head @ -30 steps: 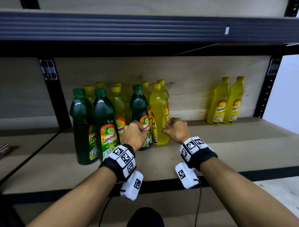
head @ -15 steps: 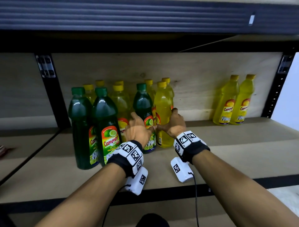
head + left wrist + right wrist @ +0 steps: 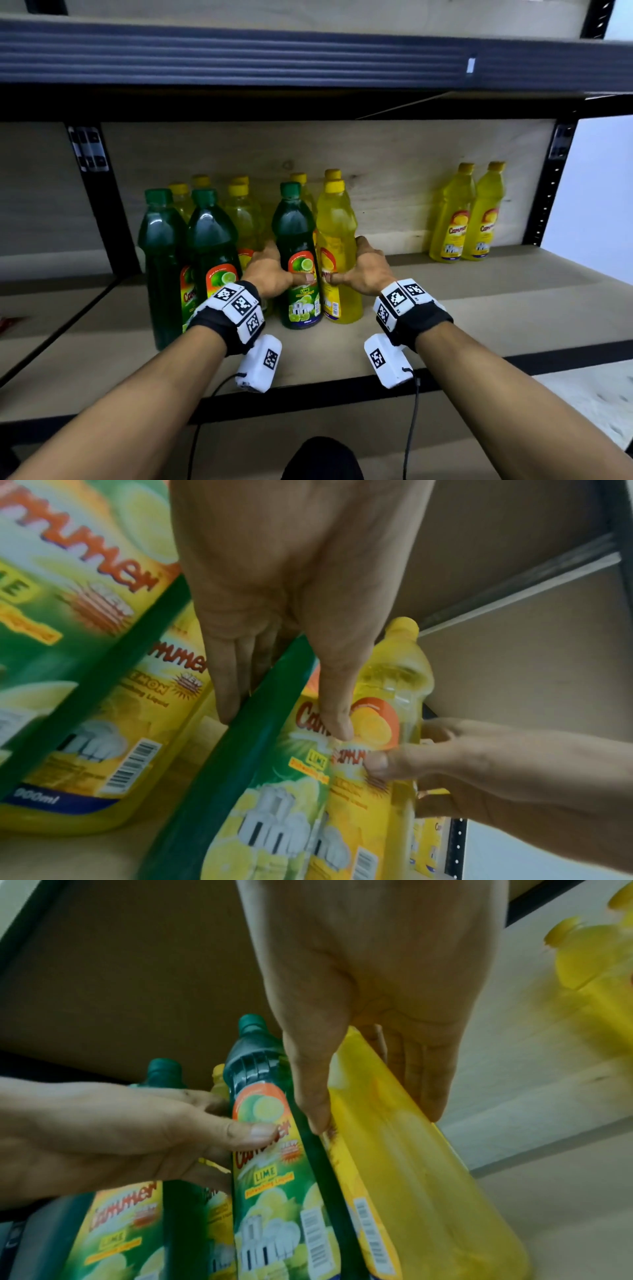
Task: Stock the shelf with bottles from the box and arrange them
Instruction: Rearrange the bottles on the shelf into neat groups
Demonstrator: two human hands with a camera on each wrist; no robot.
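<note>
A green lime bottle [image 3: 297, 246] and a yellow lemon bottle [image 3: 337, 236] stand upright side by side on the wooden shelf board [image 3: 479, 308]. My left hand [image 3: 286, 272] grips the green bottle [image 3: 240, 750] from its left, thumb on the label. My right hand [image 3: 354, 270] grips the yellow bottle [image 3: 411, 1164] from its right, thumb on the label edge. The two thumbs almost meet at the front. Both bottles touch along their sides, and the fingers behind them are hidden in the head view.
Two more green bottles [image 3: 186, 260] stand at the front left, with several yellow ones [image 3: 243, 212] behind. A pair of yellow bottles [image 3: 466, 219] stands at the back right. The upper shelf beam [image 3: 308, 58] runs overhead. Black uprights [image 3: 102, 205] flank the bay.
Both hands went from curled fists in front of the bottles to wrapping round them, left on the green, right on the yellow. The bottles have hardly shifted.
</note>
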